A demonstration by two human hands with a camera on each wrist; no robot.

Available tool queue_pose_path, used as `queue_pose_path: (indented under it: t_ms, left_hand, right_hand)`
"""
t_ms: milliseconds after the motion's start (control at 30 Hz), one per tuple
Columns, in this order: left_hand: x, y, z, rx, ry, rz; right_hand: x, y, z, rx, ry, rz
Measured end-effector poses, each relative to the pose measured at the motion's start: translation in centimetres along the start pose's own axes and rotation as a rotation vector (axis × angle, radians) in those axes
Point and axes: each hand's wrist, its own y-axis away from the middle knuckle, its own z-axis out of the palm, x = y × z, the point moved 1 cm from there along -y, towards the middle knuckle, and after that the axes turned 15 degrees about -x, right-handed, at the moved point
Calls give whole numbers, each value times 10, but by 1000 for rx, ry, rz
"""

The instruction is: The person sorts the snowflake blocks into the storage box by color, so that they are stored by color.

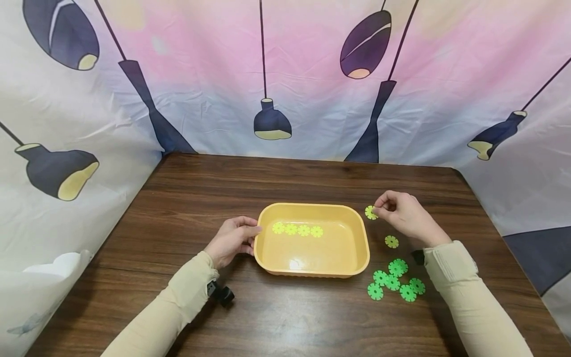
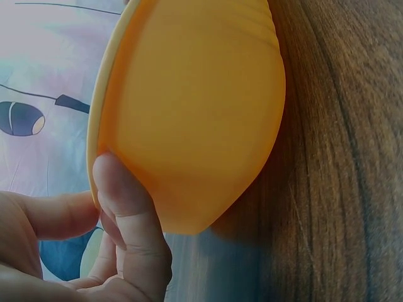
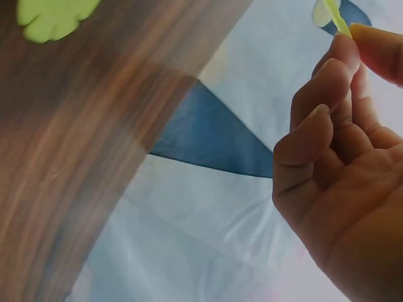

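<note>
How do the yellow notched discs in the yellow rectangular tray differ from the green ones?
The yellow notched discs sit in the yellow rectangular tray; the green notched discs lie on the brown wooden table. The yellow ones form a row; the green ones a loose cluster. Both are round.

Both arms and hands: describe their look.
Long cream fabric sleeves end in broad pale wristbands. A small black device juts from the left one; a dark piece shows beside the right. The left hand and right hand are bare.
</note>
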Motion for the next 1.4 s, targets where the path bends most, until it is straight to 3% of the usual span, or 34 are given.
queue_pose_path:
  t_ms: [400,967,1400]
  left_hand:
    - [-1,0,0,0,2,5]
    - [-2,-2,0,-2,11,10]
    - [-2,-2,0,5,11,12]
  right_hand:
    - [-23,3,4,39,-16,-64]
    - [-44,-3,26,-27,-17,-152]
    - [-55,-11,47,-27,219,-258]
